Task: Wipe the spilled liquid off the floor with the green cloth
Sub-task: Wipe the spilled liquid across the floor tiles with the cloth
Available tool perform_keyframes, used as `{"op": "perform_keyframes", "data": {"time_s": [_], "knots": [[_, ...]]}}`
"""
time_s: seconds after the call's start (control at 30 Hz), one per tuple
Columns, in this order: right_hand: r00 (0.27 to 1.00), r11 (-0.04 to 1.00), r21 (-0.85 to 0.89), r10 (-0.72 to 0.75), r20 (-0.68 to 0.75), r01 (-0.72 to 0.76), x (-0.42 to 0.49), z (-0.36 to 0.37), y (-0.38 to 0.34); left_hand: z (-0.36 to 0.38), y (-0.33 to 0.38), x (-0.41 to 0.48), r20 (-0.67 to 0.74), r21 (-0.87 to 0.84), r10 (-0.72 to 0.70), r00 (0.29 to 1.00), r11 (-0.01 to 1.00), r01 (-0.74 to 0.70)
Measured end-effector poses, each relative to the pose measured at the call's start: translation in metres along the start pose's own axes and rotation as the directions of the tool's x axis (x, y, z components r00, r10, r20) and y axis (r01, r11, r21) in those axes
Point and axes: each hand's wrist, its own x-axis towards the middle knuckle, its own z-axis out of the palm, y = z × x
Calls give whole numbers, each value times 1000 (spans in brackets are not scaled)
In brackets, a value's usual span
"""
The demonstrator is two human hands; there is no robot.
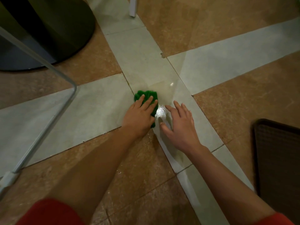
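Wet floor [162,73] under left hand [139,117], green cloth [146,95]

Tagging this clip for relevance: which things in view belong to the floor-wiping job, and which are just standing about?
Part of the job:
bunched green cloth
left hand pressing flat on it
right hand, open, empty
glossy wet patch on the pale floor tile

Just standing about:
round black pedestal base
bent grey metal tube frame
dark woven-textured seat
white leg
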Motion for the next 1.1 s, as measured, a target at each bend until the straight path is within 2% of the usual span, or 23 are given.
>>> {"op": "perform_keyframes", "data": {"time_s": [0.07,0.1,0.23,0.3,0.43,0.5,0.6,0.77,0.87,0.93,1.03,1.1], "knots": [[1000,1000,-8,7,8,-7,-1,0,0,0,13,4,-7,-34,-84,996,996,84],[1000,1000,-11,13,10,-13,-2,0,0,2,19,1,-9,-40,-82,997,996,81],[999,999,27,43,-16,-43,1,-2,-3,10,17,-32,37,80,152,988,985,-155],[999,998,30,51,-15,-50,0,-1,-3,10,5,-37,46,70,167,985,983,-170],[999,999,13,35,21,-35,-7,6,-6,2,-20,-28,-22,-51,-37,999,998,36],[999,1000,8,26,41,-26,-10,7,-7,-3,-36,-24,-36,-50,-123,992,991,121],[998,999,22,33,45,-34,-10,8,-8,-13,-68,-33,-87,-15,-224,971,975,224],[999,1000,21,17,48,-18,-8,11,-17,-19,-115,-75,-89,-117,-398,913,915,387],[998,1000,22,-10,56,9,-4,12,-27,-13,-107,-101,-93,-117,-399,912,914,388],[998,999,20,-31,49,30,-1,13,-33,-8,-95,-109,-66,-119,-349,935,933,340],[997,998,30,-60,40,59,2,18,-43,-5,-95,-101,-48,-51,-266,963,963,264],[996,996,34,-83,42,82,1,20,-48,-8,-103,-89,-54,-68,-286,957,957,283]]}}
